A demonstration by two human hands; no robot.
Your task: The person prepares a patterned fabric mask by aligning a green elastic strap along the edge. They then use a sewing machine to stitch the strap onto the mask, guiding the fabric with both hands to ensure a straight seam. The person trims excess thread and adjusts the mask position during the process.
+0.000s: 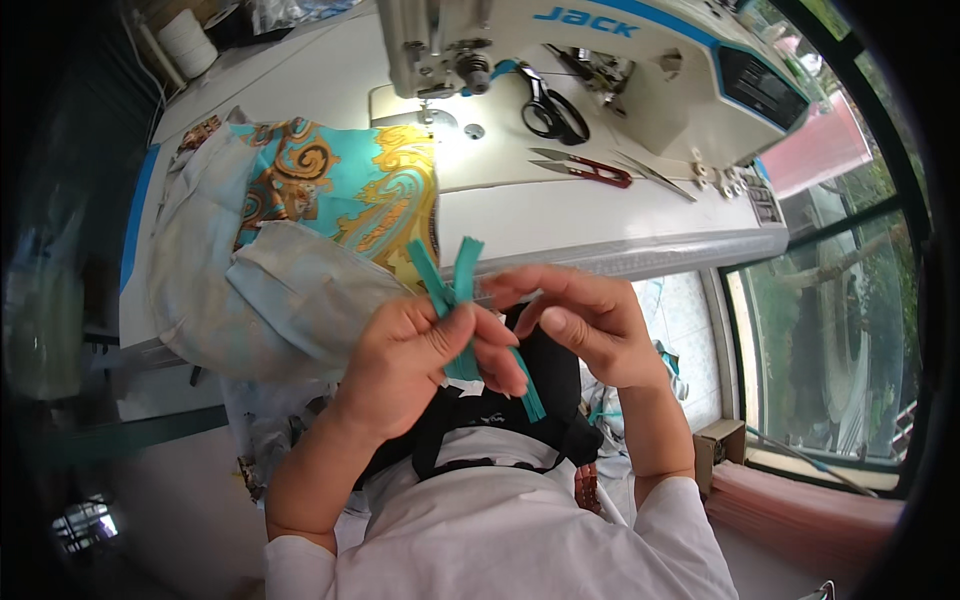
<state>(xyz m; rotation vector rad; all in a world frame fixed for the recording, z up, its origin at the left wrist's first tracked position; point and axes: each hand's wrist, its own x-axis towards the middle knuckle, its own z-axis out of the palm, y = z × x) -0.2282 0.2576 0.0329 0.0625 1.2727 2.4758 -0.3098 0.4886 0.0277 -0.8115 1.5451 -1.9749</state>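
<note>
Teal zipper (466,268) tape is pinched between the thumb and fingers of the left hand (405,345), held in the air just off the tabletop's front edge, its two tails pointing up and another end hanging below. The right hand (600,330) is half open beside it, fingers bent and thumb apart; whether its fingertips touch the tape cannot be told.

A turquoise and gold printed fabric (345,190), its pale underside folded over, covers the left part of the tabletop (600,220) and droops over the front edge. Toward the back edge stands a white sewing machine (680,110). Black-handled scissors (540,103), red-handled thread snips (588,168) and tweezers (657,176) lie in front of it, with white bobbins (727,185) near the right end. A window (840,310) fills the right side of the room, above pink fabric (790,510).

Fingers hide the zipper's middle; glare washes out the needle area, and the machine's top is cut off.
</note>
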